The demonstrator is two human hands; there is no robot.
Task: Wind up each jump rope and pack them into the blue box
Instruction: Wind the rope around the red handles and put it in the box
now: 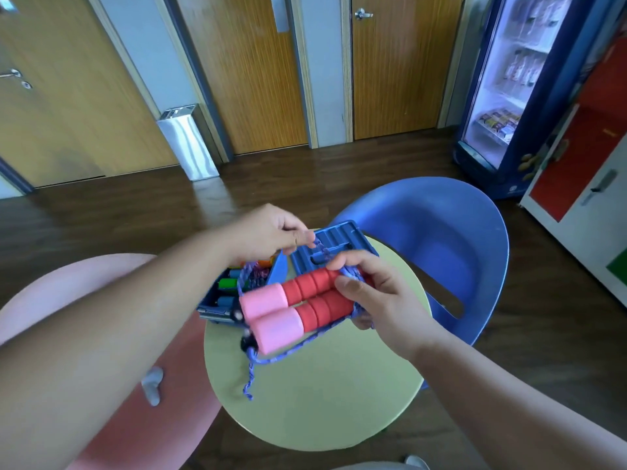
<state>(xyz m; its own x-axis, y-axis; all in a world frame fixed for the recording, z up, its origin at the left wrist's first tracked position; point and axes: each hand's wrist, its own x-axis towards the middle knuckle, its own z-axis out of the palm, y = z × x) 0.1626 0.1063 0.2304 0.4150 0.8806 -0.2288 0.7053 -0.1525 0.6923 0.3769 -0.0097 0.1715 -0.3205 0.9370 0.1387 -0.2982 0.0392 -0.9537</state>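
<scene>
A dark wooden floor (135,212) is seen across the frame, bounded at twelve o'clock by wooden doors. A lit drinks fridge (515,96) is placed at two o'clock. A pink chair (152,418) is found at eight o'clock of the round yellow-green surface (322,401), and a blue chair (441,232) is set at two o'clock of it.

The blue box (217,305) is placed on the surface near its ten o'clock edge. Its lid (339,242) is thrown open toward one o'clock, with the ribbed inside turned up. Other handles, green, orange and blue, are seen packed inside the box.

One jump rope (298,303) is held above the surface, just at four o'clock of the box. Its two foam handles are laid side by side and touching, with the pink ends pointed to eight o'clock and the red ends to two o'clock.

The red ends are gripped by the right hand (373,293), whose fingers and thumb are curled round both handles. The left hand (268,232) is held over the box at eleven o'clock of the handles, and a stretch of the blue-purple cord (291,347) is pinched between its thumb and fingertips.

The cord is looped along the handles, and a loose end is left hanging at six o'clock of the pink ends, over the surface.
</scene>
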